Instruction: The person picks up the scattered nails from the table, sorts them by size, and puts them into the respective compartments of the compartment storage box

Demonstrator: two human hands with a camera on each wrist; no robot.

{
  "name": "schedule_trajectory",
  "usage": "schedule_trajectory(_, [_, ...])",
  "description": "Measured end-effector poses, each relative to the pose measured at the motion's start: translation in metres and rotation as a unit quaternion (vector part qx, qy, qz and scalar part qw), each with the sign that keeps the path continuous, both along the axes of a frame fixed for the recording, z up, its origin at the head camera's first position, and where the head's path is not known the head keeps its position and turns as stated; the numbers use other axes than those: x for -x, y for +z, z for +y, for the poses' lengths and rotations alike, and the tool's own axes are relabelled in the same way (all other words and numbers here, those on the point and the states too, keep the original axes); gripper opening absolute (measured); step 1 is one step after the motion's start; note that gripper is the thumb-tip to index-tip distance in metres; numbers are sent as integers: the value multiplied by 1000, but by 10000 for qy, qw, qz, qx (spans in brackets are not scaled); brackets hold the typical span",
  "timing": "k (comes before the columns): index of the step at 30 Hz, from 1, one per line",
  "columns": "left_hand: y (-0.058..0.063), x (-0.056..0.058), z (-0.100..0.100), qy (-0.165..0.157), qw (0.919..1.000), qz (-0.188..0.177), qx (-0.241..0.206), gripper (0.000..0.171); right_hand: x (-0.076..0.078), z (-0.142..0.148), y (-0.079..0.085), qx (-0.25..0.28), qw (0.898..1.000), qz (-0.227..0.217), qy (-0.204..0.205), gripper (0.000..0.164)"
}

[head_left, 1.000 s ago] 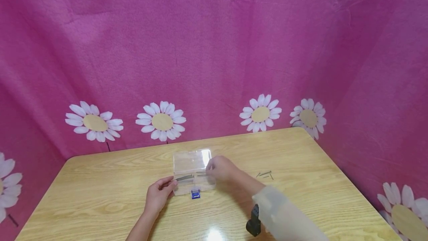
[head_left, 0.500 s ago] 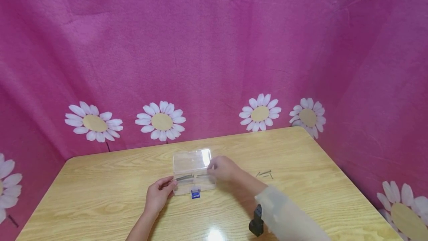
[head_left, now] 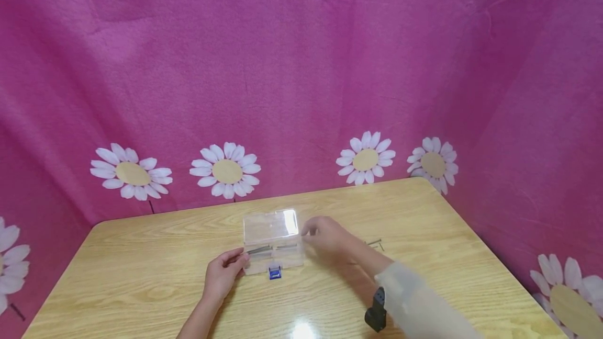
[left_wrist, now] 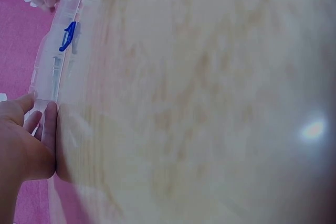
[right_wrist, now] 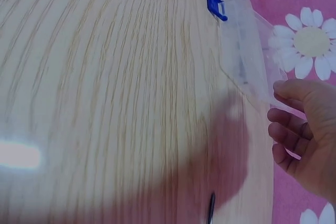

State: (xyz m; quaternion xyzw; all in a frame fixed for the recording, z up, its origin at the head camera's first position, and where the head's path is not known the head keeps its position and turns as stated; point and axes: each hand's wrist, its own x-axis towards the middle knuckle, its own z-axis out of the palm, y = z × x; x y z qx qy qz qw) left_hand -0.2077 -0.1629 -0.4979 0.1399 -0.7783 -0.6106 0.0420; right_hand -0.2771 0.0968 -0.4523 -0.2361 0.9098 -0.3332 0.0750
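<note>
Magenta daisy-print cloth backs a pale wood-grain table. Head view: left hand grips one end of a clear rectangular plastic box, lid raised, slim grey metal fasteners inside; right hand, loosely curled and empty, is just beside the opposite end. Left wrist view: blue plastic latch on the box's front. Right wrist view: dark slender fastener on the table.

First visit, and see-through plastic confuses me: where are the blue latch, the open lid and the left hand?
Blue latch (right_wrist: 212,4), right wrist view: its solid blue side.
Open lid (head_left: 268,227), head view: its clear middle.
Left hand (head_left: 221,273), head view: back of the hand.
</note>
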Motion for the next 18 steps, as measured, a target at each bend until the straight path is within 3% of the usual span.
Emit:
schedule_trajectory(10, [0,1,-1,-12,10000,-8,-10,36,-4,33,8,-130,9997,227,-9,13])
schedule_trajectory(18, [0,1,-1,-62,9999,37,-84,38,-8,55,9,-243,9979,566,213,12])
